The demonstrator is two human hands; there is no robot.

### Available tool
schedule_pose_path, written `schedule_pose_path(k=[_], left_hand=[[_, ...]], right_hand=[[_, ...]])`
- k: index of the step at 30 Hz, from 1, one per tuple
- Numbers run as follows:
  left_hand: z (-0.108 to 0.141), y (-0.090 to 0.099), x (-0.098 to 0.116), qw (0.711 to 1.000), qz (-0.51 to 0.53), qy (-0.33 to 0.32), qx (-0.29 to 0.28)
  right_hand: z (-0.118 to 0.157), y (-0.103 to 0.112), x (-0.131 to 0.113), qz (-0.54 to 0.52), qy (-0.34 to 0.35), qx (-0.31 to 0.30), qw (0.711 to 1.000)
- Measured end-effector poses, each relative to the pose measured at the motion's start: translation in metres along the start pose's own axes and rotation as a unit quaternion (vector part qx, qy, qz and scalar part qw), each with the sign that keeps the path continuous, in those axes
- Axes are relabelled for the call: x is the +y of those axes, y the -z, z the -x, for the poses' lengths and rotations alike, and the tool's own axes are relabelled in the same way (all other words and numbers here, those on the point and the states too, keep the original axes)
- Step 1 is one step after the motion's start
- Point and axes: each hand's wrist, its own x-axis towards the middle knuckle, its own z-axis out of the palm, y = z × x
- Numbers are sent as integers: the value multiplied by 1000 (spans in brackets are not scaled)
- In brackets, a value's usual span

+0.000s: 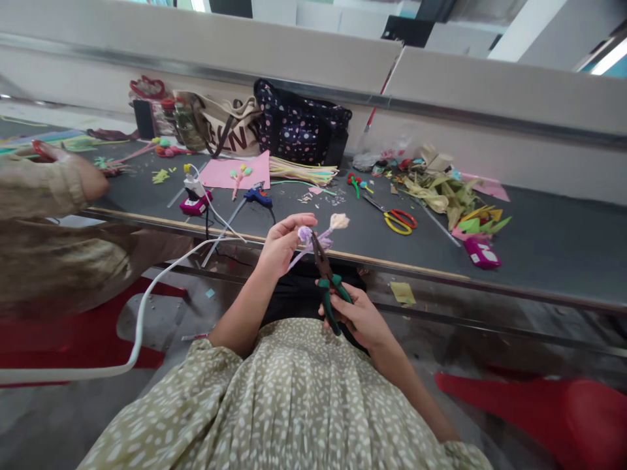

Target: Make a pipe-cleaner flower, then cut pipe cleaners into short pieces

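Close to the table's front edge, my left hand point(284, 243) is closed on a small purple craft flower point(304, 234) with thin purple stems. A cream-coloured bloom point(339, 221) stands out at the right end of one stem. Green-handled pliers point(329, 281) are held in my right hand point(356, 313), its fingers around the handles. The plier jaws point up and left and reach the purple stems between the two blooms. Whether the jaws grip a stem is too small to tell.
On the grey table point(548, 241) lie scissors point(399, 220), a blue glue gun point(258, 194), pink paper point(210, 173) and dried husks point(435, 189). Bags point(304, 124) stand behind. A white cable point(142, 313) crosses at left, near another person's sleeve point(39, 189).
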Motion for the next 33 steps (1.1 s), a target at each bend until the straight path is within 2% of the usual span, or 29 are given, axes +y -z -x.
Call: schedule_pose_path(k=[3,6,11,19,29,33], left_hand=[[5,3,1,998,-59,-33,-21],[7,3,3,997,-65,-23,-39],[6,5,-4,1000,-27,5,-5],[3,8,-14,999,-29,-40,21],[4,12,-15,998,-34,-59,9],[4,12,-12,996,-46,-76,-12]], right_hand=[[0,0,-2,-10,2,1,1000],[0,0,-3,-13,5,3,1000],[0,0,-2,-25,9,3,1000],[3,1,-1,-24,20,-14,999],[8,-2,-7,-8,23,-19,1000],[11,-4,-9,14,18,-10,1000]])
